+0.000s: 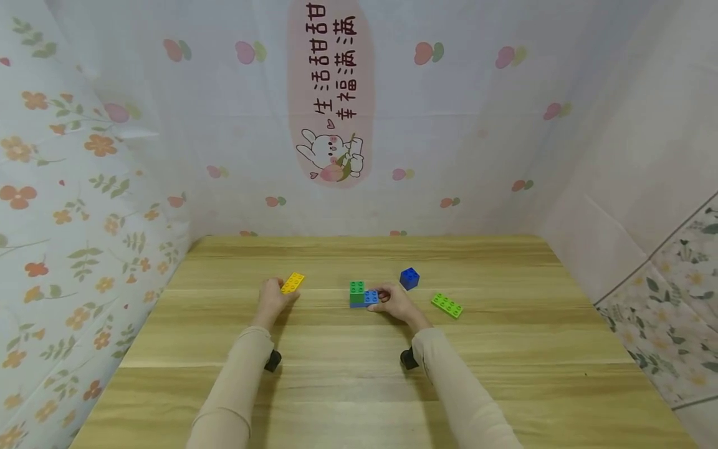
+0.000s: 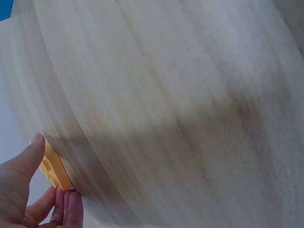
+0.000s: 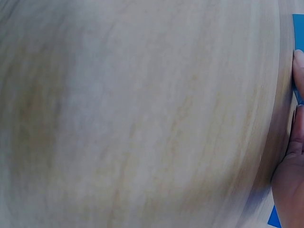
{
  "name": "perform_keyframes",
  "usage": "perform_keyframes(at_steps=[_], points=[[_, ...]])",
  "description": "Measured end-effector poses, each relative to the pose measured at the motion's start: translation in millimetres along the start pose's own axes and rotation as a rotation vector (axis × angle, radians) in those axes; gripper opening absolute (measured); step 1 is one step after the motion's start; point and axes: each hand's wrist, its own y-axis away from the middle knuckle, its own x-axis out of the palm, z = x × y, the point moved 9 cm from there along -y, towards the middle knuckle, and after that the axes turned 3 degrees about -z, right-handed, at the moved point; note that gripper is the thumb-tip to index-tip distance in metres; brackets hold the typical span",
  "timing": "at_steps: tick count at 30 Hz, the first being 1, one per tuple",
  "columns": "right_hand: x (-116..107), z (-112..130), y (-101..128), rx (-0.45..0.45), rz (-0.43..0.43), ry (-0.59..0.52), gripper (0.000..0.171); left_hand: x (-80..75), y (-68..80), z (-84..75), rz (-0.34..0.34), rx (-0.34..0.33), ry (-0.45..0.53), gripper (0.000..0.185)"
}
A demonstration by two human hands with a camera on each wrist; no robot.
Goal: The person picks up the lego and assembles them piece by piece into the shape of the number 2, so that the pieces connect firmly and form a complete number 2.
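Note:
On the wooden table [image 1: 359,374] my left hand [image 1: 273,298] pinches a flat yellow brick [image 1: 293,282]; the left wrist view shows the yellow brick [image 2: 54,168] between thumb and fingers [image 2: 71,209]. My right hand [image 1: 392,301] grips a small stack, a green brick [image 1: 356,287] on a blue brick [image 1: 367,298], resting on the table. In the right wrist view only my fingers [image 3: 292,156] and a sliver of the blue brick [image 3: 298,28] show at the right edge.
A dark blue cube brick [image 1: 409,278] sits just beyond my right hand. A flat light green brick [image 1: 447,305] lies to its right. Patterned cloth walls [image 1: 84,218] enclose the table on three sides.

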Motion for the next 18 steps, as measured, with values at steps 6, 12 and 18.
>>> perform_keyframes(at_steps=[6, 12, 18], points=[[2.2, 2.5, -0.3, -0.009, 0.007, 0.008, 0.039, -2.1, 0.2, -2.6, -0.021, -0.001, -0.074, 0.049], [2.0, 3.7, -0.6, -0.026, 0.0, 0.014, 0.038, -1.8, -0.8, -4.5, -0.019, 0.013, -0.095, 0.047], [0.1, 3.4, 0.5, -0.024, 0.004, 0.006, 0.039, 2.2, -2.8, -4.9, -0.002, 0.026, -0.095, 0.045]])
